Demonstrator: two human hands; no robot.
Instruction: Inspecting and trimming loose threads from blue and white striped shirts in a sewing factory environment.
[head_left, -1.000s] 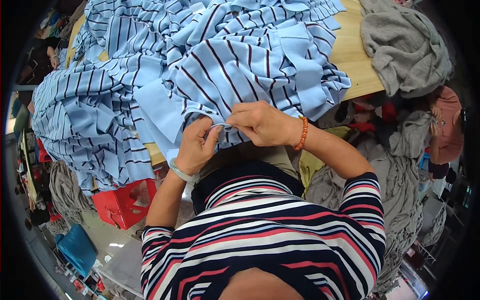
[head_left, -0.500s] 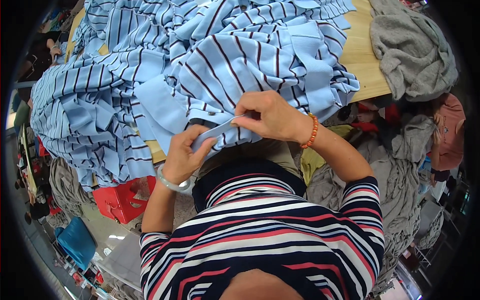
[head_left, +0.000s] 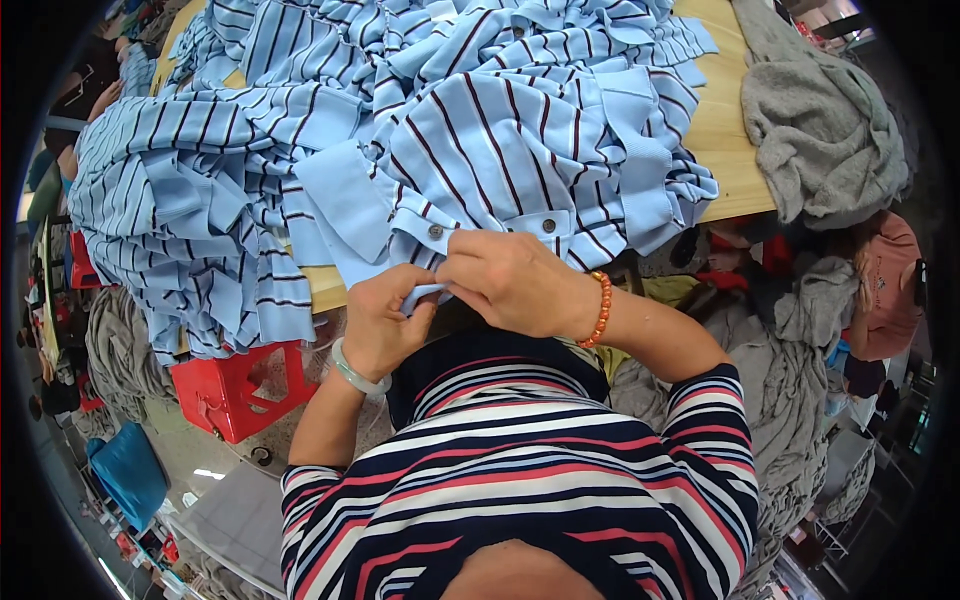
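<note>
A light blue knit garment with dark stripes lies over the near edge of the table. Its plain blue button band shows two dark buttons, one just above my hands and another farther right. My left hand pinches a folded bit of the blue band between thumb and fingers. Right beside it, my right hand is closed on the same edge, its fingertips meeting the left hand's. What lies under the right fingers is hidden.
More striped blue garments are heaped on the wooden table. Grey knit fabric lies at the table's right end, with more grey piles below. A red plastic stool stands at lower left. Another person is at far right.
My hands have come closer together and slightly nearer to my body, pulling the band along. Two buttons on the garment now show clearly. The view has shifted slightly.
</note>
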